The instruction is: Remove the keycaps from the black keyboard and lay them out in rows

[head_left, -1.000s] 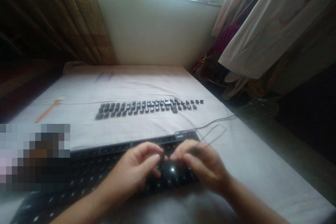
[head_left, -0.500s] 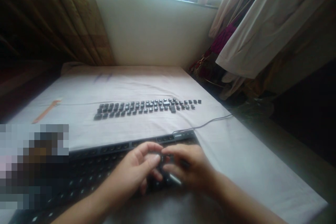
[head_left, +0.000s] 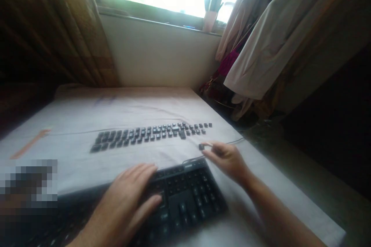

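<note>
A black keyboard (head_left: 185,200) lies across the near part of the white-covered surface, its right end bearing several bare key sockets. My left hand (head_left: 133,189) rests on it with fingers stretched and thumb apart, holding nothing. Beyond the keyboard's upper right corner, my right hand (head_left: 228,158) pinches a small black keycap (head_left: 201,147) between thumb and finger. Farther back, loose black keycaps (head_left: 140,139) lie in rows on the cloth. What is printed on the keycaps is too blurred to read.
A thin cable (head_left: 234,140) runs from the keyboard over the right edge. An orange strip (head_left: 30,144) lies at the left. Clothes (head_left: 257,54) hang at the right, a curtain (head_left: 78,34) at the left. A cup (head_left: 209,21) stands on the windowsill.
My hands have moved apart from the keyboard's right part. The right one has gone forward past the keyboard with a keycap; the left has flattened onto the keyboard. The view has tilted up.
</note>
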`<state>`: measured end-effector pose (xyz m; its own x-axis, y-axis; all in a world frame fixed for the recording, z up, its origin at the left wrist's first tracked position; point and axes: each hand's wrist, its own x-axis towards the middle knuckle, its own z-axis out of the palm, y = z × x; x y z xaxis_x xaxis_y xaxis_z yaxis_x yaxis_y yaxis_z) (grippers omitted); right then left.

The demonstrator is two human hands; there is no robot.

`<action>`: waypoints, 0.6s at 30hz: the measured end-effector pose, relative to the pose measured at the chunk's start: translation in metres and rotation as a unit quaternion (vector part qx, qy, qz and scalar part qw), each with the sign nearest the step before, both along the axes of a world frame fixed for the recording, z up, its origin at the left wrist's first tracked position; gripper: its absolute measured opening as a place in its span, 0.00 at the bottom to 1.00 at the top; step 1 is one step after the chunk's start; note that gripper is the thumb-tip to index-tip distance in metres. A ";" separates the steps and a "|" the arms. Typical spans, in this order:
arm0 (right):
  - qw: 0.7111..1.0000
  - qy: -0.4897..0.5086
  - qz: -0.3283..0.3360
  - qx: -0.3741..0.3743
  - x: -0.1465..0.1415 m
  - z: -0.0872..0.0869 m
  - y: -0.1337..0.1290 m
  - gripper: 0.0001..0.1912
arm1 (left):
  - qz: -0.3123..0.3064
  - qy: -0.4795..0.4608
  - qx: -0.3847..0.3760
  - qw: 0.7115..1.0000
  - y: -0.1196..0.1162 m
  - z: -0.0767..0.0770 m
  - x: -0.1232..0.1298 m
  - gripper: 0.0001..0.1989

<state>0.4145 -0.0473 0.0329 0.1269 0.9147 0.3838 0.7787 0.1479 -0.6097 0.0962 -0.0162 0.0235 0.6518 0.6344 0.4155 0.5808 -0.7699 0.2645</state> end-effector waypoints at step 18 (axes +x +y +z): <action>0.954 -0.142 -0.144 -0.221 0.084 -0.021 0.089 0.13 | -0.033 0.021 0.140 0.989 0.014 -0.037 -0.013 0.31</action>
